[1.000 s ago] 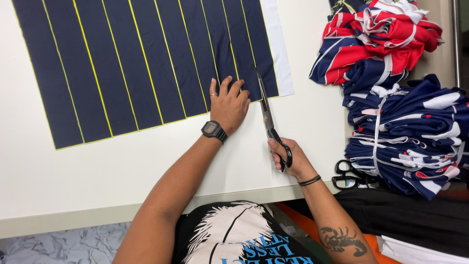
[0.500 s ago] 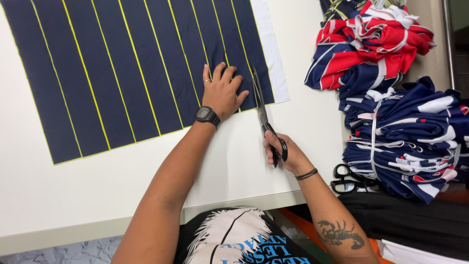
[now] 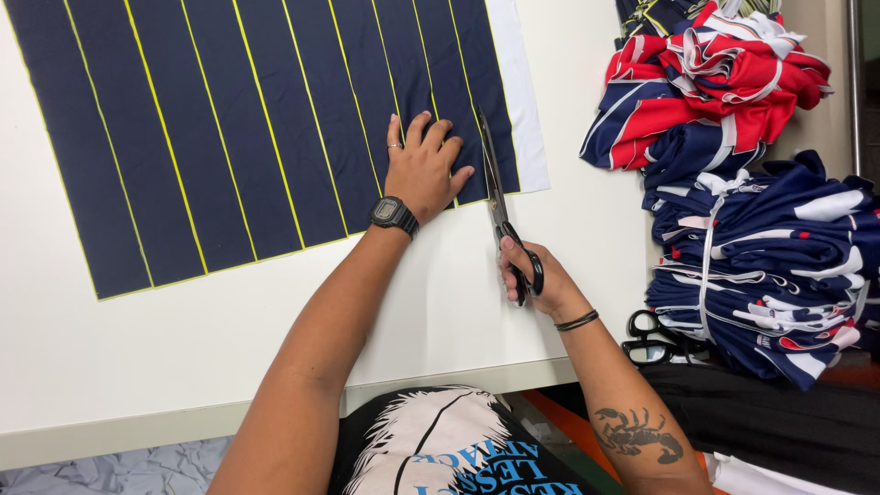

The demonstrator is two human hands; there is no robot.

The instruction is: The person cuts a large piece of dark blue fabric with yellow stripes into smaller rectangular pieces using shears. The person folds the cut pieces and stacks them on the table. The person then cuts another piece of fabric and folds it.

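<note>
Fingers of the left hand (image 3: 423, 170) lie spread and flat on the navy cloth (image 3: 229, 128) with yellow lines, pressing it to the white table (image 3: 183, 339) just beside the blades. The right hand (image 3: 532, 275) has its fingers curled through the black handles of the scissors (image 3: 500, 215) — blades pointing away along the cloth's right edge, next to a white strip (image 3: 522, 101). Bundled cloth (image 3: 752, 247) is stacked at the right, spare scissors (image 3: 653, 337) beside it.
</note>
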